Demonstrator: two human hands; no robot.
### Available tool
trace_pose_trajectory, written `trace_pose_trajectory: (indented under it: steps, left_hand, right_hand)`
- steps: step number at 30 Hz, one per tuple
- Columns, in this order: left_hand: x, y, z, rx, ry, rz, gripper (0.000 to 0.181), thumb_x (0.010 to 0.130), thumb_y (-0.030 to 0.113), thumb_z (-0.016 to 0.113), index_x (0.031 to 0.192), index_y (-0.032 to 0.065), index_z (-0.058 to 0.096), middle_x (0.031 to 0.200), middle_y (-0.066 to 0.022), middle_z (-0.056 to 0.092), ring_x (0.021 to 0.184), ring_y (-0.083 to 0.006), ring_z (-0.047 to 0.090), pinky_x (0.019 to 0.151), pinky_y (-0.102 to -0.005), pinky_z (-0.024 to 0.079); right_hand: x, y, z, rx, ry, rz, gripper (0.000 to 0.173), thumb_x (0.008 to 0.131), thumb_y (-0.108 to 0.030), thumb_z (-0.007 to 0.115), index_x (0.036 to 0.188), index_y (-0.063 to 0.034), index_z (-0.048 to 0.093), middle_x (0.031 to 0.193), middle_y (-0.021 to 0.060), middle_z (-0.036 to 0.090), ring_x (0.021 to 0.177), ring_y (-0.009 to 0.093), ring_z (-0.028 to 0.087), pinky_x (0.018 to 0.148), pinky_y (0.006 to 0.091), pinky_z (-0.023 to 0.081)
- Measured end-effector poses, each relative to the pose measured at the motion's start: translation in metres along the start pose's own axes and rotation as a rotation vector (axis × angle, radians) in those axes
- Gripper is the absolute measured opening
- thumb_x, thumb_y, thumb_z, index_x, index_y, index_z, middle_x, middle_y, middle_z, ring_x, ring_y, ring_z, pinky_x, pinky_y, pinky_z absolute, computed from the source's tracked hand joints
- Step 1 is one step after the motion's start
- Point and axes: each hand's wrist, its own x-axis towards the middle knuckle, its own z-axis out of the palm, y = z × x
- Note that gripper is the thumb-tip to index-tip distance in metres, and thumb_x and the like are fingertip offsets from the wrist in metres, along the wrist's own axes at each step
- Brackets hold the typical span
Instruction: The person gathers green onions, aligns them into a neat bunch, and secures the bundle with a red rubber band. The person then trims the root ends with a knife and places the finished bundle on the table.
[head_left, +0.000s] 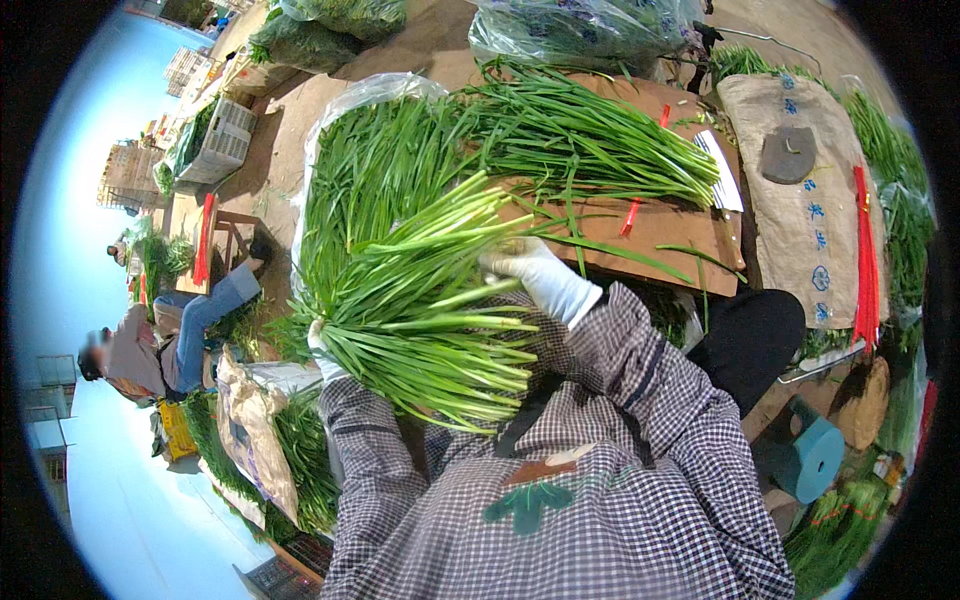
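A large fanned bunch of long green leafy stalks, which look like garlic chives (420, 300), lies across my front, pale ends to the right. My left hand (321, 346), in a white glove, grips its leafy side, most fingers hidden by leaves. At the pale ends is my right hand (514, 259), gloved too and slightly blurred; whether it holds stalks I cannot tell. Behind, more green stalks (382, 165) lie in a clear plastic liner. A further pile (585, 135) rests on a brown board (660, 255), beside a wide knife blade (720, 169) and red ties (630, 217).
A woven sack (802, 217) with red strips (866, 262) lies at the right, above a teal roll (814, 457). Plastic-wrapped greens (585, 30) stand beyond the board. A seated co-worker (150, 352) is at the left, near a white crate (221, 142). Covered greens (255, 442) lie at my left.
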Motion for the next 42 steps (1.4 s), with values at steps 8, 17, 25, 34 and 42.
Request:
trace_pose_trajectory:
  steps: [8, 17, 25, 34, 42]
  left_hand:
    - [0.001, 0.003, -0.001, -0.019, 0.053, -0.024, 0.057, 0.086, 0.04, 0.044, 0.127, 0.0021, 0.052, 0.12, -0.0243, 0.061, 0.1, -0.0433, 0.061, 0.089, -0.0563, 0.05]
    - [0.016, 0.01, -0.012, 0.017, 0.121, -0.029, 0.048, 0.089, 0.036, 0.043, 0.119, 0.0008, 0.058, 0.11, -0.0204, 0.065, 0.094, -0.0393, 0.064, 0.087, -0.0535, 0.052]
    - [0.008, 0.007, 0.01, 0.052, 0.152, -0.008, 0.052, 0.089, 0.041, 0.045, 0.122, 0.0033, 0.057, 0.113, -0.0181, 0.065, 0.095, -0.0374, 0.063, 0.087, -0.0512, 0.051]
    - [-0.003, 0.006, 0.031, 0.008, -0.005, -0.073, 0.063, 0.085, 0.045, 0.049, 0.133, 0.005, 0.05, 0.127, -0.0211, 0.058, 0.107, -0.0428, 0.058, 0.094, -0.0591, 0.046]
    - [0.012, 0.021, -0.001, 0.071, 0.089, 0.039, 0.047, 0.087, 0.036, 0.05, 0.12, 0.0035, 0.058, 0.113, -0.0182, 0.065, 0.097, -0.0366, 0.062, 0.088, -0.0516, 0.051]
  right_hand:
    - [-0.06, 0.007, -0.003, -1.007, -0.123, -0.644, 0.015, 0.075, -0.016, 0.072, 0.076, -0.0035, 0.063, 0.069, 0.0153, 0.058, 0.065, 0.033, 0.06, 0.058, 0.0393, 0.048]
    - [-0.122, -0.063, -0.079, 0.066, -0.548, -0.397, 0.016, 0.076, -0.016, 0.074, 0.071, -0.0013, 0.068, 0.069, 0.008, 0.065, 0.063, 0.022, 0.056, 0.059, 0.0341, 0.045]
    - [-0.06, -0.033, -0.053, -0.12, -0.066, -0.037, 0.05, 0.087, -0.016, 0.064, 0.132, 0.0008, 0.051, 0.123, 0.0079, 0.062, 0.077, 0.009, 0.059, 0.064, 0.019, 0.046]
    - [-0.073, 0.007, 0.017, -0.839, -0.239, -0.602, 0.031, 0.081, -0.015, 0.072, 0.112, -0.0093, 0.067, 0.092, 0.0145, 0.069, 0.076, 0.024, 0.068, 0.072, 0.0313, 0.054]
    - [-0.11, -0.043, -0.033, -0.358, -0.143, -0.114, 0.017, 0.089, -0.014, 0.063, 0.1, -0.0038, 0.071, 0.086, 0.0115, 0.071, 0.068, 0.026, 0.066, 0.063, 0.0306, 0.052]
